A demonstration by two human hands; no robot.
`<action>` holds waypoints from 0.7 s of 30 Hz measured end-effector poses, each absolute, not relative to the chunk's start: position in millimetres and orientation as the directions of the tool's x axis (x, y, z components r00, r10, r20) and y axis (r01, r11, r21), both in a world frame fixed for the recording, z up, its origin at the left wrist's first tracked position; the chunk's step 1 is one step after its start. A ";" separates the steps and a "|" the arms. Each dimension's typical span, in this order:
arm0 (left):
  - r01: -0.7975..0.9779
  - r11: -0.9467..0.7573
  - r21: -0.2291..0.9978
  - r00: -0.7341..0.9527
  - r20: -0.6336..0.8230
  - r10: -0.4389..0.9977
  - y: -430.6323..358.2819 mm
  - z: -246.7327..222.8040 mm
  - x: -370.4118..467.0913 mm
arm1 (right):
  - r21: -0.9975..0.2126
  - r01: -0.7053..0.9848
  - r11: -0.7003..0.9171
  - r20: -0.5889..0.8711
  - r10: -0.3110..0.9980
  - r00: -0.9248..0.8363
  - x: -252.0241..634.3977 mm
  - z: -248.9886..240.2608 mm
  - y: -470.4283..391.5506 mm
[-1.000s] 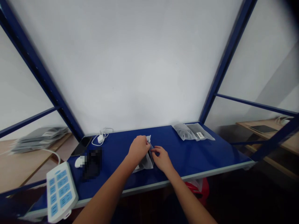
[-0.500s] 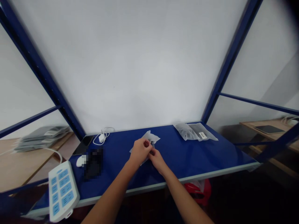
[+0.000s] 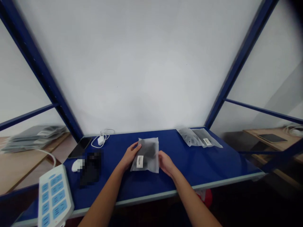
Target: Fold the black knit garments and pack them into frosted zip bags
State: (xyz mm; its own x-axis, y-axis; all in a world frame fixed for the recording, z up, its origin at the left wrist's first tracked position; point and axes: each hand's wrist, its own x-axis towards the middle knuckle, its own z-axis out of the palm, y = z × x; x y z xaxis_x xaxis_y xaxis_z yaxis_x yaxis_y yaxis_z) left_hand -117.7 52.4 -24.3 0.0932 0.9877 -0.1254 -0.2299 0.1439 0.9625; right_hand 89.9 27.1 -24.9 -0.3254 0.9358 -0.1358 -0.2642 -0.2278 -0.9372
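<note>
A frosted plastic bag [image 3: 151, 156] with something dark inside and a white barcode label is held over the middle of the blue table [image 3: 184, 170]. My left hand [image 3: 130, 155] grips its left edge, thumb on the front face. At the opposite edge is my right hand [image 3: 166, 162], fingers closed on the bag's side, the fingertips partly hidden behind it. Two similar frosted bags, a crumpled one [image 3: 188, 136] and a labelled one [image 3: 205, 138], lie overlapping at the back right of the table.
To the left are a white power strip [image 3: 55, 195], a white mouse [image 3: 75, 165], a dark phone-like slab [image 3: 80, 147], a white charger with cable [image 3: 101, 140] and a blurred-out black item [image 3: 91, 170]. Blue frame posts [image 3: 233, 69] rise at both sides. Bags are stacked [image 3: 35, 138] on a wooden shelf.
The bag has been turned so its labelled face shows flat. My hands have moved apart from its top to its two side edges. The view has shifted slightly.
</note>
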 end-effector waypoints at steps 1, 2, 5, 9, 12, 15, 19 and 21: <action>-0.288 0.108 0.951 0.043 -0.100 0.994 55.1 -28.5 -116.3 | -0.946 -0.243 -0.216 -0.130 0.937 -0.325 86.0 -25.2 32.8; -0.330 0.079 0.941 0.006 -0.082 0.997 57.7 -31.8 -115.4 | -0.950 -0.234 -0.206 -0.121 0.936 -0.330 82.1 -26.3 38.7; -0.412 0.009 0.911 -0.049 -0.032 0.998 63.3 -37.5 -115.1 | -0.951 -0.223 -0.213 -0.122 0.924 -0.362 70.6 -32.0 55.6; -0.436 -0.049 0.899 -0.084 0.014 0.996 63.6 -40.8 -115.8 | -0.951 -0.206 -0.232 -0.154 0.929 -0.336 56.5 -39.5 71.7; -0.421 -0.069 0.904 -0.126 0.017 0.992 64.7 -43.5 -117.6 | -0.951 -0.219 -0.220 -0.151 0.945 -0.291 51.2 -41.3 75.1; -0.342 -0.093 0.935 -0.239 0.009 0.971 69.0 -46.9 -123.5 | -0.953 -0.243 -0.179 -0.128 0.969 -0.211 55.5 -40.6 72.9; -0.227 -0.108 0.968 -0.367 0.018 0.930 73.0 -49.2 -134.7 | -0.965 -0.258 -0.039 -0.025 0.998 -0.058 69.9 -39.4 68.9; -0.182 -0.116 0.976 -0.400 0.034 0.916 72.8 -48.8 -141.0 | -0.967 -0.256 -0.011 -0.006 1.000 -0.021 77.0 -39.7 67.5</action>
